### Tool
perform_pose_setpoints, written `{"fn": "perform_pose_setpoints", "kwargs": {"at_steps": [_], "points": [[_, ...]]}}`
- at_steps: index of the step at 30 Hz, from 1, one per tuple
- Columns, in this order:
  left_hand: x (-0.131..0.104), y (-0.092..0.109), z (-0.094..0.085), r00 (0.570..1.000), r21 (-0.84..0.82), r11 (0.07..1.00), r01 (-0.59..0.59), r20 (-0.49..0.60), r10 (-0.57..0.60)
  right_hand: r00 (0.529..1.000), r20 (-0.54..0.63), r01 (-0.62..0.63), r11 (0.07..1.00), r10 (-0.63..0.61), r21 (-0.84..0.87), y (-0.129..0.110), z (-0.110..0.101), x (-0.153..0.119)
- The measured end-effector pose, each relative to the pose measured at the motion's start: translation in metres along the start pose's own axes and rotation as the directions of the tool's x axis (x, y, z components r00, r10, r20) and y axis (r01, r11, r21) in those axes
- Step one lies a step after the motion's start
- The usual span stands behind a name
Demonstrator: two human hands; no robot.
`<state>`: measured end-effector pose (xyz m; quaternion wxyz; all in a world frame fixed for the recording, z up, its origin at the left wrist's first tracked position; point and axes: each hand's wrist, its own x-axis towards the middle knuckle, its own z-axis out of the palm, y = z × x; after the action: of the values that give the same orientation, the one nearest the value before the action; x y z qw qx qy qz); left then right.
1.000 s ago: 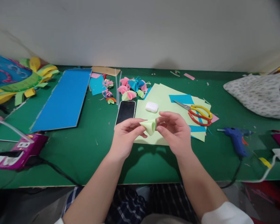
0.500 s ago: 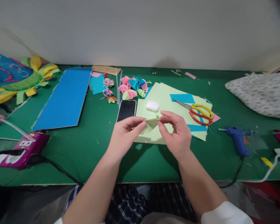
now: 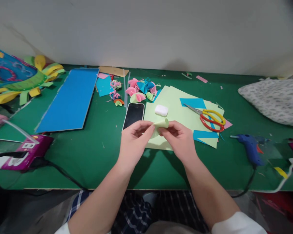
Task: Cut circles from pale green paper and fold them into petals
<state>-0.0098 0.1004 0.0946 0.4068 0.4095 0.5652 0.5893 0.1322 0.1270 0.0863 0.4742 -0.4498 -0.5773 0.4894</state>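
A small light-green paper piece [image 3: 163, 123], curled at its upper right, is pinched between my two hands. My left hand [image 3: 136, 139] grips its left side between thumb and fingers. My right hand [image 3: 180, 139] closes on its right side, the thumb tucked under the curl. Beneath them lie light-green sheets [image 3: 175, 97]. A white case [image 3: 161, 110] rests on the sheets just above the held paper. Beside it, left, is a phone [image 3: 134, 114], its lower part hidden by my left hand. Scissors with red and yellow handles [image 3: 208, 117] lie on the sheets at right.
Folded paper flowers [image 3: 141, 89] sit behind the phone. A blue board [image 3: 69, 100] and a purple power strip [image 3: 31, 149] are on the left. At right are a blue glue gun [image 3: 250, 148] with a cord and a patterned cloth [image 3: 274, 100].
The paper piece is now curled into a roll at its upper right instead of a flatter fold. My right hand has moved left, closer to my left hand. The view has shifted slightly.
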Motion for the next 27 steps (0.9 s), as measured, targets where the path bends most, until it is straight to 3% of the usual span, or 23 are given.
{"fn": "perform_pose_setpoints", "kwargs": {"at_steps": [12, 15, 19, 21, 23, 27], "points": [[0.0026, -0.0026, -0.0021, 1.000, 0.034, 0.999, -0.028, 0.008, 0.028, 0.997, -0.017, 0.073, 0.989, -0.076, -0.130, 0.0025, 0.0006, -0.0016], [0.0031, -0.0016, -0.0027, 1.000, 0.053, 0.999, -0.006, -0.009, 0.006, 0.985, -0.016, 0.164, 0.965, -0.171, -0.205, 0.0038, 0.0010, -0.0026], [0.0054, -0.0019, -0.0032, 0.999, 0.014, 0.999, 0.044, -0.019, -0.044, 0.930, 0.000, 0.340, 0.863, -0.366, -0.373, 0.0078, 0.0017, -0.0048], [0.0062, -0.0019, -0.0034, 0.996, -0.019, 0.996, 0.087, -0.022, -0.087, 0.914, 0.004, 0.373, 0.837, -0.406, -0.400, 0.0087, 0.0020, -0.0051], [0.0064, -0.0010, -0.0034, 0.991, -0.046, 0.990, 0.134, -0.015, -0.135, 0.934, -0.008, 0.334, 0.878, -0.358, -0.343, 0.0082, 0.0020, -0.0044], [0.0060, 0.0023, -0.0036, 0.978, -0.104, 0.972, 0.210, 0.018, -0.209, 0.990, -0.030, 0.135, 0.985, -0.139, -0.109, 0.0046, 0.0013, -0.0014]]}}
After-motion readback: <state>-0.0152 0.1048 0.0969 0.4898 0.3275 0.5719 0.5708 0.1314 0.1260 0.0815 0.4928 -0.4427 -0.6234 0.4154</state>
